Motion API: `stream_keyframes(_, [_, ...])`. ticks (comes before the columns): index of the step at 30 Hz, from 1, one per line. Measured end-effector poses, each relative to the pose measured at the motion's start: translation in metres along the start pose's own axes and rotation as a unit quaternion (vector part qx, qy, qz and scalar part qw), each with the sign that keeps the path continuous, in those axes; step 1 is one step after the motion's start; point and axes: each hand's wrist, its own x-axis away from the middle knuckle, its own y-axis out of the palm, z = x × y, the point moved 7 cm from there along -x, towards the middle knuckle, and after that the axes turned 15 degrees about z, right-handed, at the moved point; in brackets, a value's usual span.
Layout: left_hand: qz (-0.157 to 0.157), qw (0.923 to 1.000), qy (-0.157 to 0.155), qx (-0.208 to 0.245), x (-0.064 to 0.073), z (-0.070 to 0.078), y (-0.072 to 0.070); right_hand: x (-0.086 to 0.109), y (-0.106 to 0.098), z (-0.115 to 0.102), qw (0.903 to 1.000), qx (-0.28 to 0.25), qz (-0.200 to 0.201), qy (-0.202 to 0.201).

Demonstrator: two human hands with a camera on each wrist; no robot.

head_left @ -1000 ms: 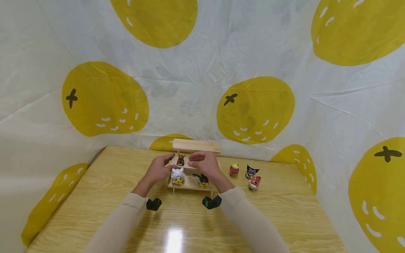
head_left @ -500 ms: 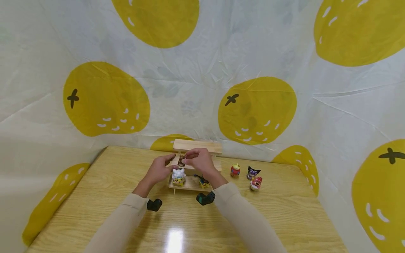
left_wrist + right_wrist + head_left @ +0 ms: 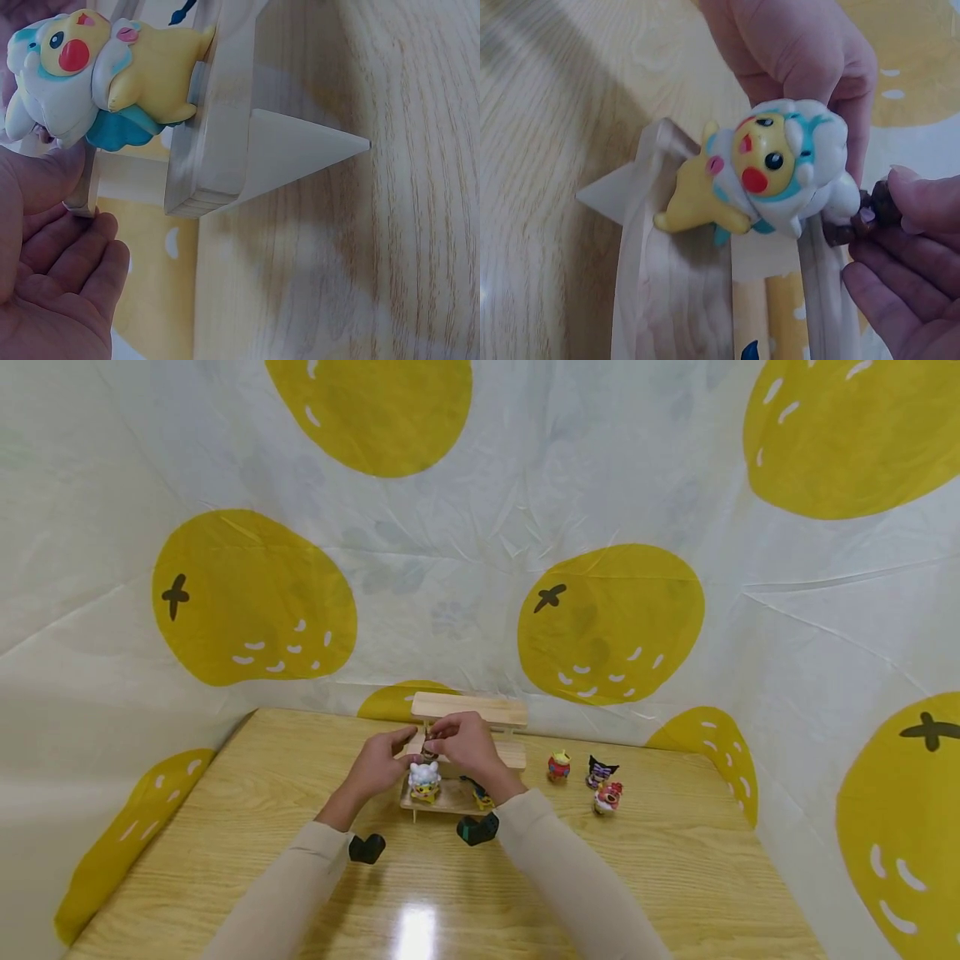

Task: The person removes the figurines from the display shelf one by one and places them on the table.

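Note:
A three-tier wooden display stand [image 3: 468,707] stands at the back of the table. On its middle tier my right hand [image 3: 468,750] pinches a small dark-brown figurine [image 3: 866,216] between thumb and fingers, partly covering it. My left hand [image 3: 375,766] grips the left end of that same tier, its thumb at the front edge. Just in front, a yellow Pikachu figurine [image 3: 154,71] in a white and teal hooded costume stands on the bottom tier. A second yellow figurine [image 3: 482,795] with black and blue parts is to its right, half hidden by my right wrist.
Right of the stand, three figurines sit on the wooden table [image 3: 675,860]: a red and yellow-green one [image 3: 558,766], a black and purple one [image 3: 600,770] and a red and white one [image 3: 607,797]. A white curtain [image 3: 450,610] with yellow fruit prints hangs behind.
My right hand has moved left along the middle tier to the brown figurine and taken it between thumb and fingers. The left hand keeps its place at the tier's end.

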Motion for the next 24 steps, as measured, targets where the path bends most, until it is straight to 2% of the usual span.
stream_keyframes(13, [0.011,0.9999,-0.002,0.006,0.001,0.002,0.001,0.0,0.0,0.002,0.9997,0.008,0.016,-0.014])
stream_keyframes(24, [0.017,0.9998,-0.009,0.009,0.002,0.002,0.001,-0.004,-0.01,0.009,0.9997,0.009,0.018,-0.015])
